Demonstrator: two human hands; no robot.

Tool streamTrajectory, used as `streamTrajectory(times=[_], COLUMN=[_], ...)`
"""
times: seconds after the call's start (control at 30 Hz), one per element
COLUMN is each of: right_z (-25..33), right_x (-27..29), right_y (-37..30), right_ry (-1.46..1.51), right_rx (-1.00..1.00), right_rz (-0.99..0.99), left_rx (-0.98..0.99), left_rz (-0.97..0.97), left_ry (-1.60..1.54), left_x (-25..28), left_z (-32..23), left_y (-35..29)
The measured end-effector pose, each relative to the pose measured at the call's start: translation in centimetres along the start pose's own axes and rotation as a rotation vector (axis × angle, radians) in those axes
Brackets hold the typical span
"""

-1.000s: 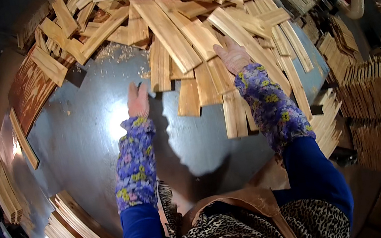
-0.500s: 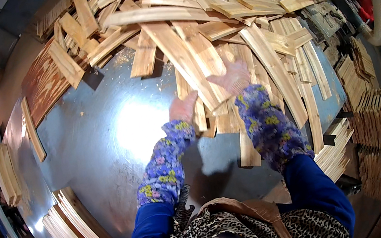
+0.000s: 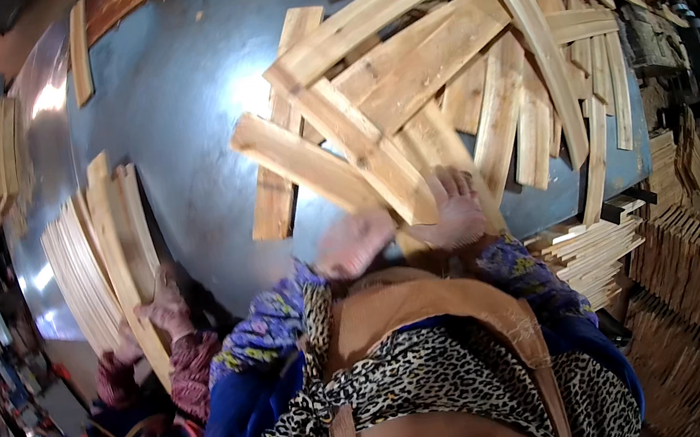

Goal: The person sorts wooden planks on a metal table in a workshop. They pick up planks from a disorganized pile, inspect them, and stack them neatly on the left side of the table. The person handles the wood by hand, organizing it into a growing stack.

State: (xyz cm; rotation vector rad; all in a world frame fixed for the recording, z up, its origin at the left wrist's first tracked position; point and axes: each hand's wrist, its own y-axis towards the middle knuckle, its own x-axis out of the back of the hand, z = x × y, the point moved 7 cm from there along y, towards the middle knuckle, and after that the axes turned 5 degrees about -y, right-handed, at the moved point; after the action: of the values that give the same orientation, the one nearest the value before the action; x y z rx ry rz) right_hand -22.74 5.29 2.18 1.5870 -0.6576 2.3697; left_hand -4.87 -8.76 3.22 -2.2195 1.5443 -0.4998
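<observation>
My left hand [image 3: 354, 244], smeared by motion, is at the near end of a pale wooden board [image 3: 304, 163] that slants away to the left. Its fingers are too blurred to read. My right hand [image 3: 452, 209] lies with fingers stretched out over boards close to my body. Between the hands, the near end of a longer board [image 3: 366, 151] touches or nearly touches my right hand. Beyond them, several loose boards [image 3: 443, 55] overlap at many angles on the blue-grey metal table [image 3: 173, 100].
On my left, a co-worker's hands [image 3: 166, 307] are on a board [image 3: 116, 248] beside a row of upright boards [image 3: 77, 255]. Another small stack [image 3: 0, 161] stands farther left. Stacked boards [image 3: 592, 252] and tall piles [image 3: 695, 290] stand at right.
Both hands have drawn back toward my body, and boards have shifted nearer with them. The view has tilted, bringing the co-worker and their hands further into sight.
</observation>
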Motion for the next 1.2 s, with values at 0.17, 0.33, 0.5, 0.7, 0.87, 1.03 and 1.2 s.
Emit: streamTrajectory(times=[0.17,0.33,0.5,0.7,0.87,1.03,1.2], right_z=[6.5,6.9,12.1,15.6,20.0,20.0,21.8], right_x=[-2.6,-2.9,-4.2,0.4,-0.2,-11.7,-10.0], right_y=[-1.6,-1.1,1.0,6.1,6.0,-1.0,-1.4], right_ry=[-0.058,0.03,-0.219,0.756,1.483,1.847,1.944], right_rx=[0.127,0.026,0.039,0.055,-0.118,-0.325,-0.408], right_rz=[-0.061,-0.002,0.16,0.29,0.482,0.844,0.972], left_rx=[-0.156,-0.044,0.239,0.104,-0.077,-0.167,-0.076], left_rz=[-1.052,-1.04,-0.873,-0.577,-0.632,-0.632,-0.724], left_ry=[0.339,0.508,0.731,-0.621,-1.498,-1.392,-0.849], left_x=[13.7,15.8,14.3,17.0,16.4,16.0,17.4], left_z=[2.0,11.8,10.9,13.4,15.6,19.3,18.9], left_y=[-5.9,-10.0,-9.5,-9.5,-11.7,-12.7,-15.2])
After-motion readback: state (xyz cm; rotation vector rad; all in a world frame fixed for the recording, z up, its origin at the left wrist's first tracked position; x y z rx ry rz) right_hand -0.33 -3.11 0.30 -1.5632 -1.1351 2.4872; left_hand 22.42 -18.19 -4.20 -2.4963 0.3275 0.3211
